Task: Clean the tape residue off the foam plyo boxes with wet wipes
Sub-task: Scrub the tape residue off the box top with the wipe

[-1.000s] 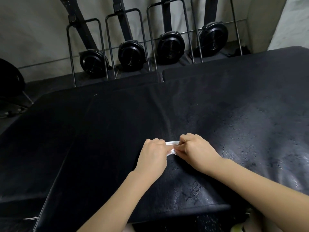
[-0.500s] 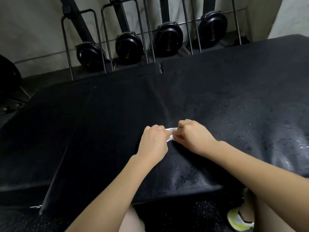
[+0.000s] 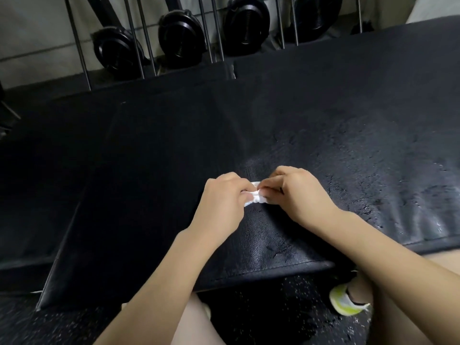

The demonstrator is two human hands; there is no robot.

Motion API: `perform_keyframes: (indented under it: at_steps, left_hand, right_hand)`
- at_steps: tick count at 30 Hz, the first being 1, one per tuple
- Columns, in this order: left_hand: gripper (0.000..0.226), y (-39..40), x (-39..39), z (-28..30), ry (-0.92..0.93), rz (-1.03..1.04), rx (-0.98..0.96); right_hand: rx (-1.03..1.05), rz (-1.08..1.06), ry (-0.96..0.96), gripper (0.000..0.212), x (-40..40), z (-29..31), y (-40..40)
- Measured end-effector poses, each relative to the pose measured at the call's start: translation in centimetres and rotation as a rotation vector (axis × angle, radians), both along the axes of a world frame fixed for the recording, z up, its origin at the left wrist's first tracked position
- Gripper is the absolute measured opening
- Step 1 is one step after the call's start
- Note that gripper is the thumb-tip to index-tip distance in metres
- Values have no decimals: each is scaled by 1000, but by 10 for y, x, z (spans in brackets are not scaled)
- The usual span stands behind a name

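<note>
Plyo box: the foam plyo box lay low and flat in front of the person, its black top glistening wet on the right, dull and dry on the left.
Wipe: a bunched white wet wipe sat just above the box top, near the middle — caught between both hands.
Left grip: the left hand had fingers curled and pinched the wipe's left end.
Right grip: the right hand pinched the right end, thumb and fingertips closed on it.
Step in hand: judged as regrouping — the wipe was being folded or twisted to a fresh face, not rubbed on the vinyl at that instant.
Next move: it called for pressing the tidied wad flat to the box and scrubbing wherever residue remained; none could be made out clearly.
Change: against the frame half a second earlier, both hands kept their pinch at the same spot, more white cloth showed between them, and the view had tipped down, cutting off the black discs in their rack.
</note>
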State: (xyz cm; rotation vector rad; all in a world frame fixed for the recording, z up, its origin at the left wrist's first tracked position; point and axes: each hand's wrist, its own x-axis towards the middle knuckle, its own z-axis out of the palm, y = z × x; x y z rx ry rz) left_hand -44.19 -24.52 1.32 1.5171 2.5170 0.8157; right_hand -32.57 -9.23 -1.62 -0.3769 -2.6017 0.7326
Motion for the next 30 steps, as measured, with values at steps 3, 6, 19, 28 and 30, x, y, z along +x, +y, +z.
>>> perform_keyframes:
  at_steps: [3, 6, 19, 28, 30]
  left_hand:
    - [15, -18, 16, -5, 3, -4, -1]
    - [16, -38, 34, -8, 17, -62, 63]
    - [20, -20, 49, 20, 140, -23, -153]
    - [10, -32, 55, -3, 192, -7, -5]
    - [10, -23, 48, -1, 204, 22, -7]
  right_hand:
    - [48, 30, 62, 14, 20, 1, -10]
    - [83, 62, 96, 31, 50, -7, -24]
    - [83, -54, 67, 15, 36, -9, -29]
    - [78, -3, 84, 21, 56, -21, -36]
    - [93, -41, 109, 22, 44, -18, -34]
